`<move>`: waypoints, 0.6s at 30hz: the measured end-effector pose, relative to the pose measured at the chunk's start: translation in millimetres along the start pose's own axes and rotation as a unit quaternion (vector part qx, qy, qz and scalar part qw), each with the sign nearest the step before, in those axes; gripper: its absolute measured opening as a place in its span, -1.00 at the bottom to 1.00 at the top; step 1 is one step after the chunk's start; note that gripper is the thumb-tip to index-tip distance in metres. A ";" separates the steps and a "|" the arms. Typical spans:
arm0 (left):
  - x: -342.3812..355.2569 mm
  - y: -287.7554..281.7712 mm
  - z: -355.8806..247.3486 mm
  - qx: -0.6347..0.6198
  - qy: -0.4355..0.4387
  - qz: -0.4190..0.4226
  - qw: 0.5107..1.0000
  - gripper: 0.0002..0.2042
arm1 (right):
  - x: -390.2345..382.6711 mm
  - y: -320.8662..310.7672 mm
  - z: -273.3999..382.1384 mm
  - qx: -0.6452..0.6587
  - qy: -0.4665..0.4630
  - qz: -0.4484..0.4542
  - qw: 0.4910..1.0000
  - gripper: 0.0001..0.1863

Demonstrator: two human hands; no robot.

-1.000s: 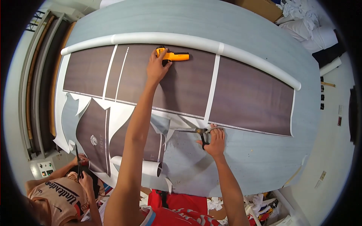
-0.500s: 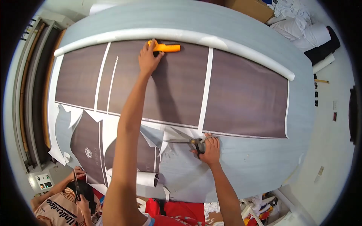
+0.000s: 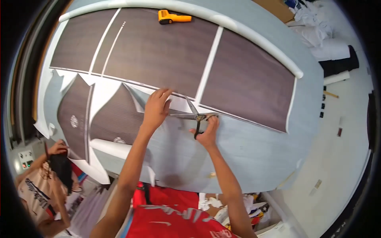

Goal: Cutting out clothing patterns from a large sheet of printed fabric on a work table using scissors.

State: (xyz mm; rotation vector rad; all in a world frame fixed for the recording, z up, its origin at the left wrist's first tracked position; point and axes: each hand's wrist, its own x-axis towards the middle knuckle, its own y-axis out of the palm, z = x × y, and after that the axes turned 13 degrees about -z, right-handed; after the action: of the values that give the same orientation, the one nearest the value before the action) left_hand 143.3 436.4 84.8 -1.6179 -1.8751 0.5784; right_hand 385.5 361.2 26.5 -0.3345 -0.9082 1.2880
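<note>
My right hand (image 3: 208,133) grips the black handles of a pair of metal scissors (image 3: 197,117), whose blades are spread and point left and up at the white lower border of a large dark printed sheet (image 3: 158,55). My left hand (image 3: 156,109) rests at that border, left of the blades; its fingers are partly blurred and apart, with nothing seen in them. Under and beside its wrist lie cut dark printed pieces (image 3: 111,111) with white margins. An orange pistol-shaped tool (image 3: 174,18) lies on the sheet near its far edge, touched by neither hand.
A white roll (image 3: 254,37) runs along the sheet's far edge on the grey-blue table (image 3: 254,154). At the lower left, a co-worker (image 3: 43,186) handles the cut piece's edge. White cloth (image 3: 317,31) is piled at the far right. A cardboard box (image 3: 278,10) stands behind.
My left hand has let go of the orange tool and come down to the sheet's lower border. The scissors' blades have spread wider. The whole view has shifted downward.
</note>
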 end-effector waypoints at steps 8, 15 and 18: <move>-93.5 94.3 -67.8 -0.260 -0.541 -0.040 0.799 -0.69 | 4.5 -163.7 -97.6 0.224 0.339 0.404 0.820 -0.56; -71.4 148.8 -97.2 -0.354 -0.590 -0.170 0.706 -0.69 | 93.3 -185.5 -167.7 0.167 0.292 0.614 0.714 -0.58; -75.2 165.0 -104.1 -0.358 -0.576 -0.218 0.702 -0.76 | 110.2 -167.5 -171.8 0.170 0.276 0.632 0.704 -0.57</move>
State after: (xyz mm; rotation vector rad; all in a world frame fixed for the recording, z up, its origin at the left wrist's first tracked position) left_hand 340.8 384.4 39.9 -1.0634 -3.6676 0.7830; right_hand 625.8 458.9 75.5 -1.0946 0.2648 2.3595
